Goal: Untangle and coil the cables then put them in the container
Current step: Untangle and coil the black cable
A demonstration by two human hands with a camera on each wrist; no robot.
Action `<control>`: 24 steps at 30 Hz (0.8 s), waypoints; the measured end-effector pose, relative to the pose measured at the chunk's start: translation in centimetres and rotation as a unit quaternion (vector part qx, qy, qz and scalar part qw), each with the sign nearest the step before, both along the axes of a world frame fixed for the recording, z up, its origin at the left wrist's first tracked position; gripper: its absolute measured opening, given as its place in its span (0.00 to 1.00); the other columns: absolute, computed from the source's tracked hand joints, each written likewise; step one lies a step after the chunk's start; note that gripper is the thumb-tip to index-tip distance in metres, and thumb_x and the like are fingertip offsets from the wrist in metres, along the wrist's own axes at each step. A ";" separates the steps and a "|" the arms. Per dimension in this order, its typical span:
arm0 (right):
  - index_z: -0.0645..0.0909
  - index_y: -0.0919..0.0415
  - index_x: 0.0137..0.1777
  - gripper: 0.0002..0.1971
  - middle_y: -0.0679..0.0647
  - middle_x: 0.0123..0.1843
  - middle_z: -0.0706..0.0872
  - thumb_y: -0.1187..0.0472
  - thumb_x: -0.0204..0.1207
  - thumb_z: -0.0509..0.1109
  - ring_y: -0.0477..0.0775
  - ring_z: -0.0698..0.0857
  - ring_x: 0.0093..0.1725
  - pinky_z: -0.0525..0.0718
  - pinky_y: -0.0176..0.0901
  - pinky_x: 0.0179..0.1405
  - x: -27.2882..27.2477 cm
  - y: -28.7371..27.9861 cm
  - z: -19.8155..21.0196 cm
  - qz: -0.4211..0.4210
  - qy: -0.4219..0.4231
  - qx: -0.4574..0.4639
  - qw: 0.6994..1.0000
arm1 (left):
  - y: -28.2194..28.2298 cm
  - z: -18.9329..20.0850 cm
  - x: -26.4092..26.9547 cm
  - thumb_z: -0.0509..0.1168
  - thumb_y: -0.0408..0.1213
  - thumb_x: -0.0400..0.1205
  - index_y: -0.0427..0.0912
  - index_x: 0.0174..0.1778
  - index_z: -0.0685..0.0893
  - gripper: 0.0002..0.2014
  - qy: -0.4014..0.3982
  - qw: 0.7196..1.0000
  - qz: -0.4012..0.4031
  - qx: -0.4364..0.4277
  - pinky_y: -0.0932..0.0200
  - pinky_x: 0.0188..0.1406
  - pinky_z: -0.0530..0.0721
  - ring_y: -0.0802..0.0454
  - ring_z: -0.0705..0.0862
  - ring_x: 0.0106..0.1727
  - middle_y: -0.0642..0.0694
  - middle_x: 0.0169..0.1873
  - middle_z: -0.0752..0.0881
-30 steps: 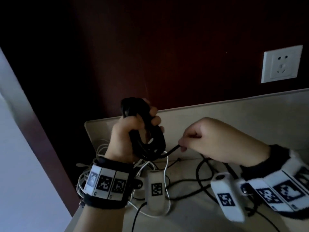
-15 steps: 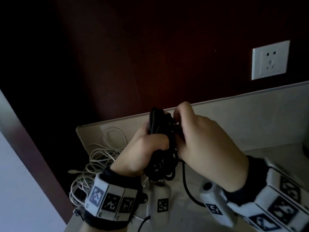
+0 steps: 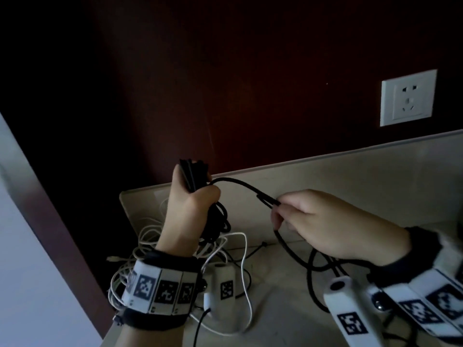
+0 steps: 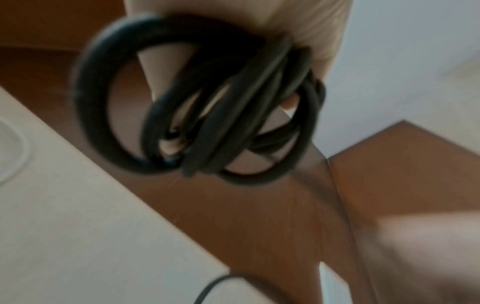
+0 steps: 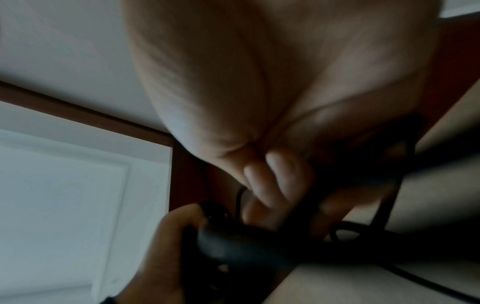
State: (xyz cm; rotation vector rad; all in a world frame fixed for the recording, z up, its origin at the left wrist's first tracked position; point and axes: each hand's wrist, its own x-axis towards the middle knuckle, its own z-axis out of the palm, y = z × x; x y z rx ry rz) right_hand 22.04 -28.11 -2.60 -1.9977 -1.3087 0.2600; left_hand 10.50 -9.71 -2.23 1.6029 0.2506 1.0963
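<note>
From the head view, the left hand (image 3: pixel 190 209) is raised above the counter (image 3: pixel 288 309), its grip wrapped around a bundle of black cable (image 3: pixel 194 175) loops; the right hand (image 3: pixel 323 221) pinches that cable's free run nearby. White cables (image 3: pixel 147 236) lie tangled in a pale container (image 3: pixel 140 196) behind the left wrist. The left wrist view shows the coil (image 4: pixel 207 115) hanging from curled fingers. The right wrist view, dim and blurred, shows fingers (image 5: pixel 272 185) curled on dark cable.

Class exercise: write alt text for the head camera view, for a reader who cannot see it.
A left hand grips a coiled black cable while the right hand pinches its free end. White cables lie tangled on the beige table below.
</note>
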 end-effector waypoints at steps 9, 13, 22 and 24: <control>0.77 0.58 0.40 0.16 0.49 0.21 0.69 0.55 0.88 0.55 0.47 0.68 0.21 0.66 0.39 0.20 -2.8 1.1 -1.1 0.008 -0.084 0.137 0.987 | -2.7 -1.8 2.0 0.72 0.47 0.67 0.25 0.58 0.75 0.32 -0.015 0.979 -0.176 -0.099 0.51 0.33 0.77 0.42 0.76 0.35 0.35 0.42 0.75; 0.71 0.51 0.36 0.16 0.49 0.23 0.72 0.53 0.88 0.55 0.50 0.72 0.24 0.67 0.40 0.22 -2.8 1.0 -1.0 -0.009 -0.155 0.119 0.981 | -2.7 -1.9 2.3 0.81 0.59 0.64 0.33 0.58 0.76 0.39 -0.016 0.982 -0.168 -0.085 0.52 0.37 0.79 0.44 0.78 0.37 0.37 0.41 0.77; 0.74 0.48 0.55 0.10 0.45 0.32 0.77 0.45 0.86 0.57 0.44 0.77 0.29 0.72 0.38 0.26 -3.2 1.1 -0.9 0.005 -0.224 0.086 0.971 | -2.9 -1.4 2.4 0.70 0.37 0.58 0.39 0.49 0.77 0.23 -0.035 0.987 -0.137 -0.071 0.49 0.37 0.77 0.44 0.77 0.37 0.39 0.38 0.77; 0.72 0.48 0.58 0.15 0.46 0.36 0.82 0.39 0.82 0.62 0.44 0.81 0.32 0.80 0.42 0.30 -2.6 0.8 -0.8 0.023 -0.190 0.068 0.979 | -2.0 -0.9 2.0 0.68 0.34 0.60 0.38 0.43 0.76 0.16 -0.084 0.985 -0.099 -0.116 0.52 0.32 0.81 0.48 0.80 0.30 0.41 0.32 0.76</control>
